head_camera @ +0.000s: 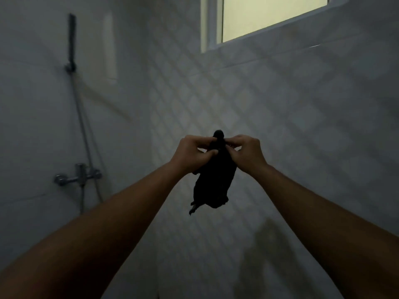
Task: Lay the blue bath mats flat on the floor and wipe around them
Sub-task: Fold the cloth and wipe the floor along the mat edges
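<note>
A small dark cloth hangs bunched in the air at the middle of the view, in front of a tiled wall. My left hand pinches its upper left part. My right hand pinches its upper right part. Both arms stretch forward and up. A tuft of the cloth sticks up between my fingers and a frayed corner dangles at the bottom. The room is dim, so the cloth's colour reads as near black. No blue bath mats and no floor are in view.
A shower head sits in a wall holder at the upper left, its hose running down to a chrome mixer tap. A frosted window is high on the tiled wall ahead.
</note>
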